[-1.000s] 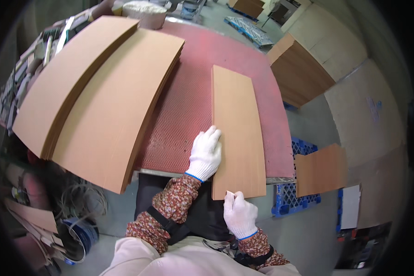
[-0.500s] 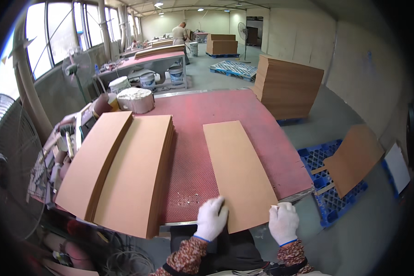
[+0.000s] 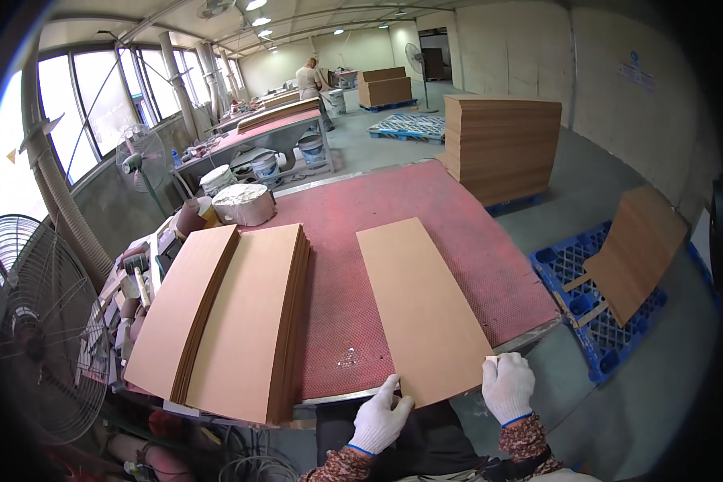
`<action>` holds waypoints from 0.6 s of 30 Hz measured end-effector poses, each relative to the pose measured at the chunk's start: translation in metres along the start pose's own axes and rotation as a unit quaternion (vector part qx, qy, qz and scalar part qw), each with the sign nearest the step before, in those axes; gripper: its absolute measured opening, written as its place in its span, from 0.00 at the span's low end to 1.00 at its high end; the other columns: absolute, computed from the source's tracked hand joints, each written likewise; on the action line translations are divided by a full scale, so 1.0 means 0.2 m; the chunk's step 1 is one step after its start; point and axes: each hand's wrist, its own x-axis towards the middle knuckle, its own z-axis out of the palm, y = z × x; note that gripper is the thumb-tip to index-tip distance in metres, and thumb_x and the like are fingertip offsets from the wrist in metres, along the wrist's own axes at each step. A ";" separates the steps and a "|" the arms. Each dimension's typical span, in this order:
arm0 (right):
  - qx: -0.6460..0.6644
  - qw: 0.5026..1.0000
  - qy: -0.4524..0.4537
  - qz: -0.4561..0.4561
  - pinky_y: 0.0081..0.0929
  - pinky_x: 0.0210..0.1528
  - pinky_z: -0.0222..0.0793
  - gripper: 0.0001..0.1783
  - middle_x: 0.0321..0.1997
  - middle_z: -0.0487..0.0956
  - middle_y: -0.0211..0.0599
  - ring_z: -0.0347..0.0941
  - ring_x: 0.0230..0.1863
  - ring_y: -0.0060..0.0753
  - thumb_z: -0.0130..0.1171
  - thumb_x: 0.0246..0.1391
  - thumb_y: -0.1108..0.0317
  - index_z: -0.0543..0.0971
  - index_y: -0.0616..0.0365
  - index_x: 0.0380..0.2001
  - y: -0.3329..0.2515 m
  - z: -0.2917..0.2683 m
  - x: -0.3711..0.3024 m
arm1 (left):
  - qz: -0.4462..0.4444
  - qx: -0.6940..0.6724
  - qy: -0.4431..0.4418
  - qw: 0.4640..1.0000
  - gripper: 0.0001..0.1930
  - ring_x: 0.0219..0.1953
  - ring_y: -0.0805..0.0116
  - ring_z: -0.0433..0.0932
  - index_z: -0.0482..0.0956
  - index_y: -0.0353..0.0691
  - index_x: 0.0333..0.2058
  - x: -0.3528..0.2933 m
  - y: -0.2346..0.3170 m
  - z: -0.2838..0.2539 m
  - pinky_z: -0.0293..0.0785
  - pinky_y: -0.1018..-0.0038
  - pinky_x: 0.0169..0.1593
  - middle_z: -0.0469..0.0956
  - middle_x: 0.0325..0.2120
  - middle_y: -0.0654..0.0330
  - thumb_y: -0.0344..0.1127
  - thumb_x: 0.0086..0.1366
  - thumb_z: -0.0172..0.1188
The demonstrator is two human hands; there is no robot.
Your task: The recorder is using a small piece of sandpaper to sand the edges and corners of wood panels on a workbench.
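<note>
A single thin brown board, long and rectangular, lies on the red mesh-topped table, its near end reaching past the front edge. My left hand, in a white knit glove, grips the board's near left corner with thumb and forefinger. Closed beside the near right corner is my right hand, also gloved. A small pale piece shows at its fingertips; I cannot make out what it is. To the left sit two stacks of similar boards, a left stack and a taller-looking right stack.
A whitish round block stands at the table's far left corner. A caged fan and piled tools are at the left. Beyond the table rises a large board stack. A blue pallet holds a leaning panel at the right. Another person stands far back.
The view has tilted up slightly. My left hand has slid along the board's left edge toward its near corner. My right hand stays by the near right corner.
</note>
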 end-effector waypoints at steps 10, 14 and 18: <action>0.166 0.980 -0.079 0.071 0.59 0.42 0.76 0.21 0.34 0.83 0.55 0.83 0.37 0.65 0.59 0.68 0.53 0.81 0.62 0.31 0.00 -0.06 0.00 | -0.116 -0.356 -0.026 0.927 0.14 0.24 0.80 0.74 0.81 0.35 0.51 0.03 0.05 -0.07 0.75 0.80 0.29 0.76 0.26 0.68 0.40 0.76 0.60; 0.252 0.959 -0.104 0.083 0.54 0.45 0.78 0.22 0.37 0.85 0.59 0.84 0.41 0.66 0.59 0.68 0.52 0.84 0.63 0.35 -0.08 -0.15 -0.02 | -0.096 -0.423 0.062 0.899 0.15 0.25 0.80 0.71 0.81 0.35 0.48 -0.04 0.16 -0.16 0.73 0.78 0.29 0.73 0.28 0.69 0.41 0.77 0.55; 0.434 0.887 -0.132 0.085 0.34 0.45 0.79 0.20 0.39 0.88 0.44 0.85 0.40 0.32 0.55 0.72 0.63 0.83 0.73 0.46 -0.15 -0.19 -0.05 | -0.049 -0.439 0.096 0.892 0.17 0.33 0.78 0.76 0.81 0.31 0.53 -0.11 0.19 -0.29 0.77 0.77 0.36 0.78 0.32 0.66 0.39 0.79 0.55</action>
